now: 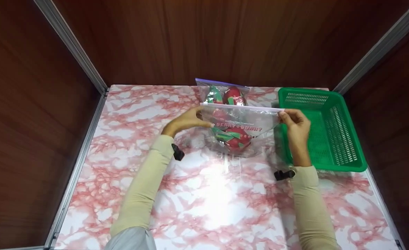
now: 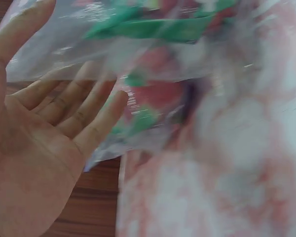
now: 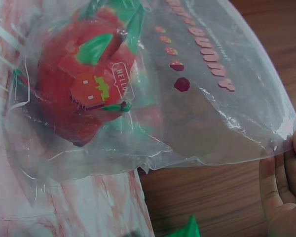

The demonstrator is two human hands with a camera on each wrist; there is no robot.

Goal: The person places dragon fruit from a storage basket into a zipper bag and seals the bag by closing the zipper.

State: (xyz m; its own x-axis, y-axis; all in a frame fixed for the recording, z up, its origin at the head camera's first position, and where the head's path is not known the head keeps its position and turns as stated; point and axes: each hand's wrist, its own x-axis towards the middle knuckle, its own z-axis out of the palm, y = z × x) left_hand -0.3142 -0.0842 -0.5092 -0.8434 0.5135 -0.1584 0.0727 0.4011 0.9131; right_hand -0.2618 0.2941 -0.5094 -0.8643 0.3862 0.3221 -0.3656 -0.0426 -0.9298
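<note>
A clear zip bag [image 1: 260,139] printed "BERRY BUNNY" stands upright between the hands, its pale zip edge stretched sideways. Inside sits a red and green bundle [image 3: 89,84]. My right hand [image 1: 297,130] pinches the bag's upper right corner between thumb and fingers. At the left side, my left hand [image 1: 187,122] touches the bag with thumb and fingers spread apart. The left wrist view shows its fingers [image 2: 96,126] extended, reaching behind the plastic. Just beyond stands a second zip bag [image 1: 207,82] with a purple-blue zip and red and green contents, partly hidden.
A green plastic basket [image 1: 351,139] stands on the right, close beside my right hand and forearm. The table [image 1: 121,146] has a red and white marbled top. Brown wood-look panels [image 1: 204,41] with metal edge strips enclose the back and both sides.
</note>
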